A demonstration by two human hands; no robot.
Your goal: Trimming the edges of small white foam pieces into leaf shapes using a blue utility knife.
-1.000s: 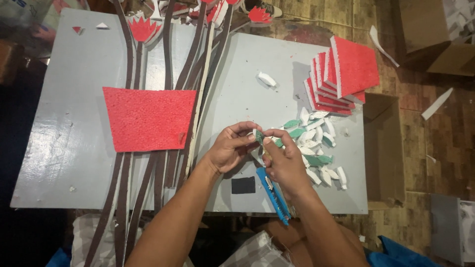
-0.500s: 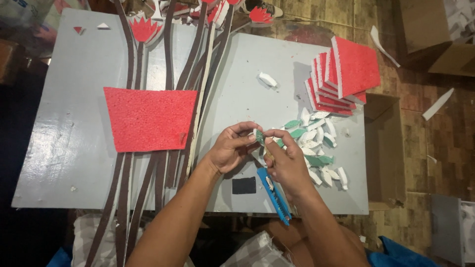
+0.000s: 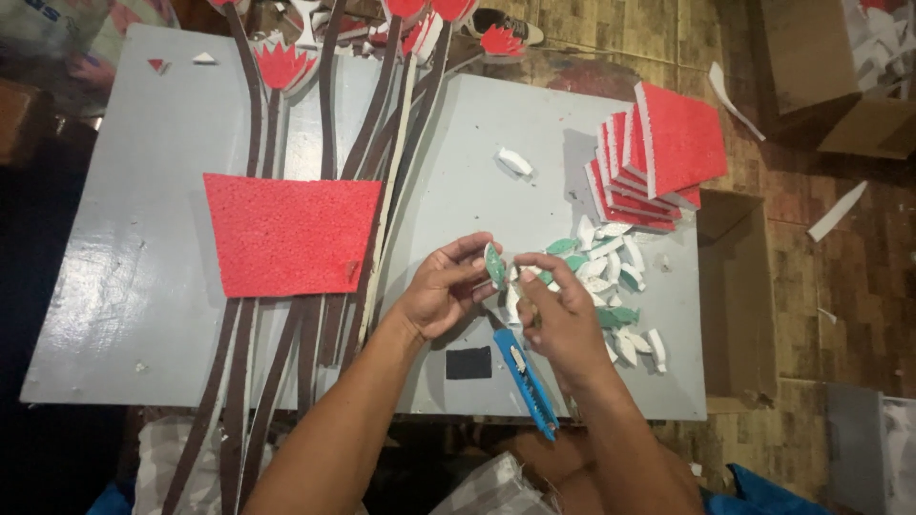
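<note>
brown cardboard box (image 3: 739,286) right of table, open brown carton (image 3: 840,67) top right

Two hands are showing, left hand (image 3: 441,291) and right hand (image 3: 563,319), sharing one leaf (image 3: 494,265). One blue knife (image 3: 527,380) is lying there, and one loose red sheet (image 3: 289,235).

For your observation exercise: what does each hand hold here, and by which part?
The left hand pinches a small green leaf-shaped foam piece by its lower edge. The right hand grips a blue utility knife near its blade end.
</note>
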